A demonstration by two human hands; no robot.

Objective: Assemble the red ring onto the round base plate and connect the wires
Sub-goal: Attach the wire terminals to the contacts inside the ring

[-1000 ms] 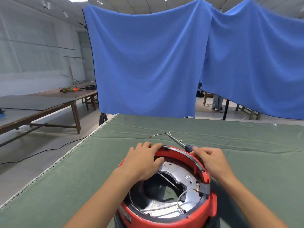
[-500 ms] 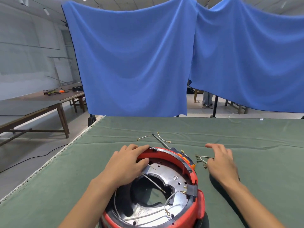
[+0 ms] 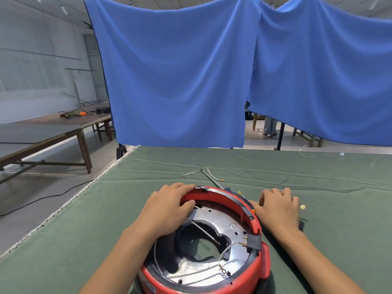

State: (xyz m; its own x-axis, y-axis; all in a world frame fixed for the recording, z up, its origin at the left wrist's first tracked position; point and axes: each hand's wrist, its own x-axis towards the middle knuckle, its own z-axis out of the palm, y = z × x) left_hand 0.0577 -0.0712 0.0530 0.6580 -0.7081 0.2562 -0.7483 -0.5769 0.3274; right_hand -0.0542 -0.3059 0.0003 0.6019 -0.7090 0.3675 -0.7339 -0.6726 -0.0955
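Glossy red plastic ring (image 3: pixel 257 221) around a shiny, scuffed metal base plate (image 3: pixel 231 227); matt green cloth, creased, over the counter (image 3: pixel 318 209); soft blue fabric drapes (image 3: pixel 176 81) behind; bare wooden side table (image 3: pixel 70 128).

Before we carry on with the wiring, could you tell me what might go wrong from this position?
1. The loose wires across the round base plate could get pinched under the red ring as the left hand grips its rim.
2. The right hand rests on small terminals beside the ring; one brass piece may get swept away.
3. The screwdriver lies just behind the ring and may be nudged.
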